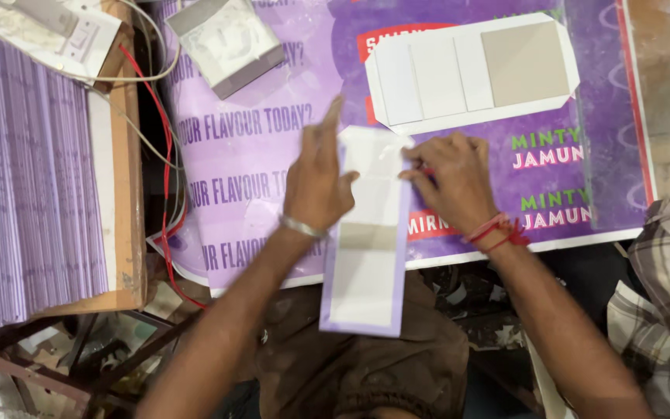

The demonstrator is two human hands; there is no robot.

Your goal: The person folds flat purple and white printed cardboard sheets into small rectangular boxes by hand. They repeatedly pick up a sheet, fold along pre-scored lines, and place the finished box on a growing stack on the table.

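A long lavender paper strip with white and grey card panels stuck along it lies on the purple printed sheet and hangs over its near edge. My left hand lies flat on the strip's left edge, fingers stretched forward. My right hand presses the strip's upper right edge with thumb and fingertips. Beyond my hands lies a white die-cut card carrying several white panels and one grey-brown panel.
A tall stack of lavender sheets fills the left, on a wooden board. Red and white wires run beside it. A small open white box sits at the top. Someone's checked sleeve is at the right.
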